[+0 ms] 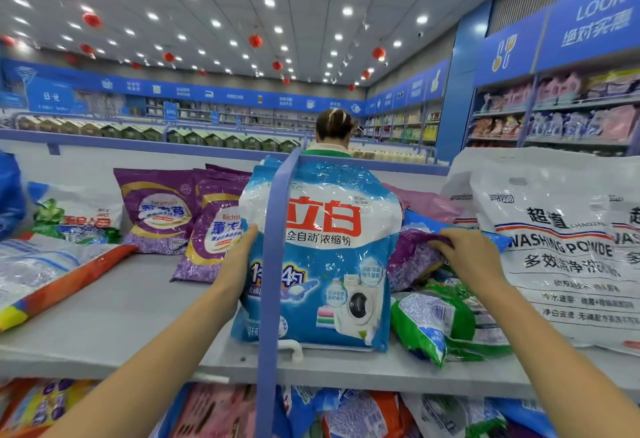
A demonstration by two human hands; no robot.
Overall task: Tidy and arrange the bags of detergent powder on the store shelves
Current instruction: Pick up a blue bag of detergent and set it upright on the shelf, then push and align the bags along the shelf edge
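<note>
Both forearms reach in from the bottom edge toward the upper shelf (121,316). Here the left hand (239,257) clasps the left edge of the blue detergent bag (332,264), thumb up along the front and fingers tucked out of sight behind the plastic. That bag stands upright near the shelf's front lip, just behind the blue upright post (273,247) that crosses its face. On the other side of the bag, the right hand (467,250) lies palm down with its fingers curled over the top edge of a crumpled purple bag (412,257), gripping it; this bag slumps against the blue one's right side. Below it a green bag (433,320) lies on its side at the shelf front. Further right a big white washing powder bag (568,247) leans upright. Left of the left hand, two purple lavender bags (211,226) lean back, with a green-and-white bag (76,219) beyond them and an orange-edged bag (52,275) lying flat. More bags (346,413) are heaped on the shelf below. Behind the shelving stands a person (334,129).
</note>
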